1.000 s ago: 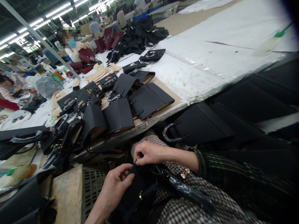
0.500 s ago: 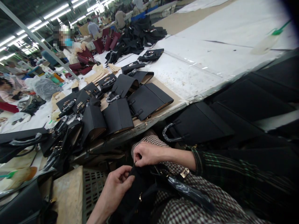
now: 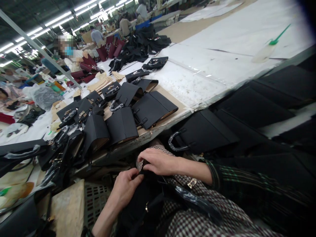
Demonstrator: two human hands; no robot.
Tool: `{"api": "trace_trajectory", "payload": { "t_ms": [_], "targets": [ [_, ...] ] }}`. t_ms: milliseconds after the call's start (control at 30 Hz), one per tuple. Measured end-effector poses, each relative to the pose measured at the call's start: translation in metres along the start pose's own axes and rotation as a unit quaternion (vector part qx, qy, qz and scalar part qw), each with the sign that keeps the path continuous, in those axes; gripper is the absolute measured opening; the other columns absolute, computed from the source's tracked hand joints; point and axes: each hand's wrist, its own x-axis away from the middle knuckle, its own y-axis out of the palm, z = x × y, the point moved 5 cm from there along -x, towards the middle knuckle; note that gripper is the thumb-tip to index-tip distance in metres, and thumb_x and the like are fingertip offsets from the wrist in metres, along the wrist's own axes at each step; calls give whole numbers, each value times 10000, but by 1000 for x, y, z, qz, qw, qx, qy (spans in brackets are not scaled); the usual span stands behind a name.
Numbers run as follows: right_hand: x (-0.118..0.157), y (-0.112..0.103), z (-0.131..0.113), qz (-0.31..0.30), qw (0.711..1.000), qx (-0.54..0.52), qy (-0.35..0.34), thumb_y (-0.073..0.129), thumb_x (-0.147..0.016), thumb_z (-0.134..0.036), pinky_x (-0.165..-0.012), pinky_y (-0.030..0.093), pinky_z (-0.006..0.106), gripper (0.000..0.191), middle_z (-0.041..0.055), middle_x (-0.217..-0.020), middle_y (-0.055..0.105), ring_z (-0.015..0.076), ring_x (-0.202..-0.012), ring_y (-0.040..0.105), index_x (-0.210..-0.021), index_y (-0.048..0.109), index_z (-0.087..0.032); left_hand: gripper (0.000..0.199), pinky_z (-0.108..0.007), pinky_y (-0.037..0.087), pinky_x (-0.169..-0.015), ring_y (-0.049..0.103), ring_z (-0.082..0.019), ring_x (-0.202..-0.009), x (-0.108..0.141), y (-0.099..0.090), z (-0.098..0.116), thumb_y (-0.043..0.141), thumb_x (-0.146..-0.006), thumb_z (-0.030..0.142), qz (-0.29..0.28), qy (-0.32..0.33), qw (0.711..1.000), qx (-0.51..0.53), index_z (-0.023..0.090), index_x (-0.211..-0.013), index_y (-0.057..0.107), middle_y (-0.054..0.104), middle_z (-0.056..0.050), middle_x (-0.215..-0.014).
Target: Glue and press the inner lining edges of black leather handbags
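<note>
A black handbag (image 3: 138,205) lies across my lap on checked cloth (image 3: 187,223). Its handle (image 3: 197,200) is wrapped in clear plastic, and a gold clasp (image 3: 192,183) shows beside it. My left hand (image 3: 127,186) pinches the bag's upper edge between thumb and fingers. Close by, my right hand (image 3: 156,161) has its fingers bent down over the same edge, thumb beneath. The fingertips of both hands nearly meet there. What exactly lies between the right fingers is partly hidden.
Several black handbags (image 3: 122,125) crowd the near edge of the white worktable (image 3: 195,72); more black bags (image 3: 204,131) hang or lie at right. A green-tipped bottle (image 3: 265,51) stands at far right. Below left are a board (image 3: 67,207) and plastic crate (image 3: 96,200). A masked person sits across.
My left hand has moved slightly up along the bag's edge, toward the right hand. The right fingers have shifted from a tight pinch to a flatter bend over the edge. The view has turned slightly.
</note>
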Motion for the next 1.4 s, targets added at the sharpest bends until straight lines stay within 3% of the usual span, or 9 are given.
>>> {"api": "trace_trajectory", "payload": {
  "t_ms": [200,400,600,733,767,833,933,1133,1400],
  "targets": [
    [65,2,-38,62,993,51,89,660,-852,-469,-961,465,460,561,139,-1287,510,300,-1155,494,-1297,484,-175,358,-271,200,-569,361,-128,-576,4,-6,1,552,-852,447,63,-18,991,-118,190,-612,489,413,41,-555],
    [85,11,-5,105,977,-41,180,634,-858,-396,-971,451,395,562,116,-1253,499,239,-1081,535,-1346,443,-192,332,-264,198,-559,382,-124,-576,-1,-7,0,526,-871,443,38,5,987,-153,196,-652,490,452,41,-585],
    [101,-37,14,-9,983,-125,135,629,-869,-448,-873,455,315,358,37,-1032,653,206,-954,595,-1113,660,-188,330,-245,210,-525,295,-110,-554,30,-30,-8,493,-884,448,-6,13,990,-140,206,-672,420,304,68,-582],
    [114,-37,20,-80,968,-213,101,677,-840,-417,-856,449,275,349,18,-1045,649,194,-980,594,-1098,668,-183,144,-233,283,-542,373,-121,-578,42,-37,-9,551,-806,283,-43,-8,989,-143,209,-711,473,375,62,-604],
    [115,-33,23,-78,966,-225,101,678,-839,-414,-858,446,273,346,17,-1042,641,193,-986,588,-1094,665,-179,54,-229,346,-602,454,-133,-649,40,-37,-3,562,-768,213,-39,16,990,-134,211,-767,507,472,47,-678],
    [115,-26,30,-57,963,-238,111,672,-844,-415,-857,441,274,339,17,-1025,625,189,-981,578,-1082,660,-174,288,-249,408,-856,556,-169,-964,35,-31,12,559,-713,107,-38,93,992,-80,230,-973,549,604,-7,-1044],
    [114,-20,37,-28,963,-244,114,669,-850,-409,-859,438,275,329,19,-1017,616,182,-974,572,-1076,661,-171,475,-286,331,-1049,484,-191,-1217,23,-14,29,585,-756,112,-89,143,986,6,282,-1192,506,521,-23,-1336],
    [119,-22,45,15,963,-242,115,701,-826,-398,-905,438,297,338,27,-1040,629,186,-990,581,-1091,692,-187,198,-243,417,-749,548,-176,-838,-2,8,25,622,-863,410,-80,117,990,-2,219,-889,579,606,-2,-882],
    [118,-23,46,42,952,-270,142,755,-779,-405,-860,452,284,392,23,-993,631,176,-941,585,-1104,700,-193,235,-309,362,-1001,535,-236,-1161,-6,10,22,606,-886,402,-84,154,984,13,212,-748,618,584,-45,-1267]
  ]
}}
